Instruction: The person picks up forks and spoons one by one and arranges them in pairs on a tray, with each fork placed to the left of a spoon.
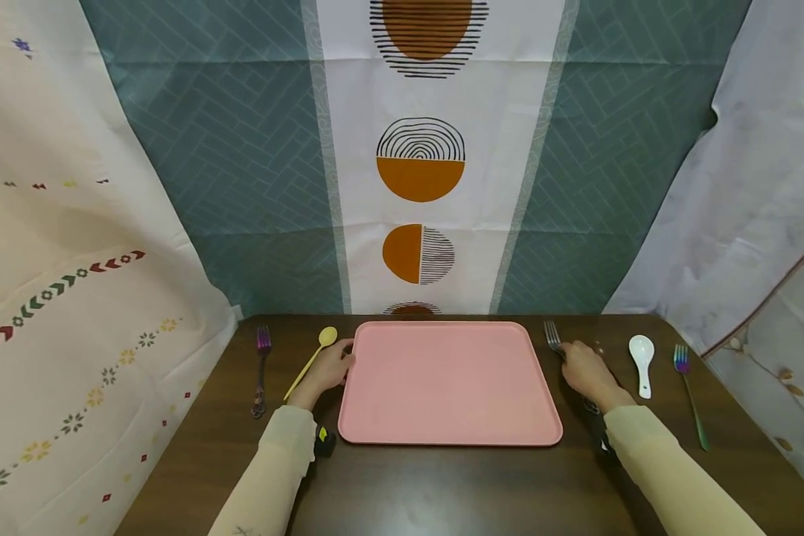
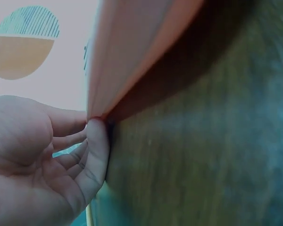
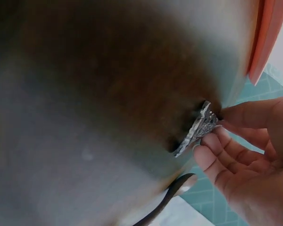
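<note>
Patterned cloth [image 1: 261, 149] drops behind the brown desk [image 1: 442, 491], and off we go, left to right! First up, a purple-tined fork [image 1: 261, 372], then a yellow spoon [image 1: 308, 366] on a slant, just beside the left hand [image 1: 330, 366]. Its fingers [image 2: 98, 146] are pinching the left rim of the pink tray [image 1: 449, 383], near the far corner; an edge hold like that seems to suit steadying something broad and flat. Tray's lying mid-desk, between both hands, probably for even reach. Over to the right hand [image 1: 588, 368]: thumb and fingers grip the silver fork [image 1: 553, 339], tines pointing away, ornate handle running back toward the wrist. Lifted or resting? Can't tell! Further right, a white spoon [image 1: 643, 366], then a green-handled fork [image 1: 691, 398], set apart, likely so neither crowds the other.
</note>
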Available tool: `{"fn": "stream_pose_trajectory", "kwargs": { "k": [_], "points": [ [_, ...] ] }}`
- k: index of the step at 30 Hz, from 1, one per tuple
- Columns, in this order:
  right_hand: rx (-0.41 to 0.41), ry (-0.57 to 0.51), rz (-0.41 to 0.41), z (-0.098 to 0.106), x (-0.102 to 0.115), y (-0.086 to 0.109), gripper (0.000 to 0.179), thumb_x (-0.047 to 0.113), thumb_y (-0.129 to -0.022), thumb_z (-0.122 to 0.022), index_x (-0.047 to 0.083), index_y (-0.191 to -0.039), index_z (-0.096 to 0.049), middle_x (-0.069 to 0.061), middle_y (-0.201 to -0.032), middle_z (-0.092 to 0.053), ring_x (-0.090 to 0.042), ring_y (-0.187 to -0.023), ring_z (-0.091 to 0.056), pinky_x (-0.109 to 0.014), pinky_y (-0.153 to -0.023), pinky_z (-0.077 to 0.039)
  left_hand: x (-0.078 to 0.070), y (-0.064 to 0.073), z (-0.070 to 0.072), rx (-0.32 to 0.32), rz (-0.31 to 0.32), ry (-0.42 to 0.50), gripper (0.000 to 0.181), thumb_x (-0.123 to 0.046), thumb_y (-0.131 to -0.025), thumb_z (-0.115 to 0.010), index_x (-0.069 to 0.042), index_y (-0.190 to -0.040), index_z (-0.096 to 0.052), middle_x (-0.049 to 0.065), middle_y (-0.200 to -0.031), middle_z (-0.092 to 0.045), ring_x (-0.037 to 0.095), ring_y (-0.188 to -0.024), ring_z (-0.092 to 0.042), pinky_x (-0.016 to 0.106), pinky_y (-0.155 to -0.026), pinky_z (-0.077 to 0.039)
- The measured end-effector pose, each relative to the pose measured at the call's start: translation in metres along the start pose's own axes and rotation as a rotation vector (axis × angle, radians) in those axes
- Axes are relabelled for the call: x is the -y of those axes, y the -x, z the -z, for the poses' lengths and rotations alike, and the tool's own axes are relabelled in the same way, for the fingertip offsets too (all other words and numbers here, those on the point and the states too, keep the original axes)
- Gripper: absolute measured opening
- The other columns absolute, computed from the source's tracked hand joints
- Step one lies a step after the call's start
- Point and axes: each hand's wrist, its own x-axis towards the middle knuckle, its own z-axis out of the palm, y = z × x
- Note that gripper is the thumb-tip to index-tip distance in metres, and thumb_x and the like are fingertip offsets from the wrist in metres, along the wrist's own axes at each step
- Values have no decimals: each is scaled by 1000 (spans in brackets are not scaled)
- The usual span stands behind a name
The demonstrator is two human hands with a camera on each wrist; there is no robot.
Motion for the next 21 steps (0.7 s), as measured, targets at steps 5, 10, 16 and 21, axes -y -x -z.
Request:
{"fn": "stream_pose_trajectory", "kwargs": {
  "k": [5,10,16,21],
  "points": [
    [27,11,-22,-2,0,-1,39,-12,-84,-52,-16,-121,-64,-34,-98,-65,-55,-98,-64,-66,-83,-52,3,2,0,-1,-14,8,47,-11,-108,-50,5,-152,-45,21,-111,-68,24,-82,-71,39,-71,-62],
    [55,4,-49,-2,1,-2,41,-11,-84,-52,-15,-122,-64,-38,-106,-66,-57,-103,-63,-67,-85,-51,5,4,-1,-15,-19,3,45,-9,-108,-51,5,-150,-48,18,-105,-69,22,-77,-70,39,-69,-62],
    [77,10,-72,0,5,-3,45,-10,-81,-55,-14,-125,-65,-40,-113,-65,-58,-104,-63,-68,-82,-52,2,7,1,-26,-35,-66,45,-8,-107,-47,6,-149,-49,17,-104,-70,21,-71,-68,40,-71,-59],
    [107,17,-93,4,6,-7,45,-9,-81,-55,-13,-124,-65,-39,-113,-66,-58,-99,-65,-67,-78,-52,-2,6,0,-48,-31,-124,45,-10,-107,-47,4,-149,-51,23,-129,-67,34,-105,-67,52,-99,-51]
  ]
}}
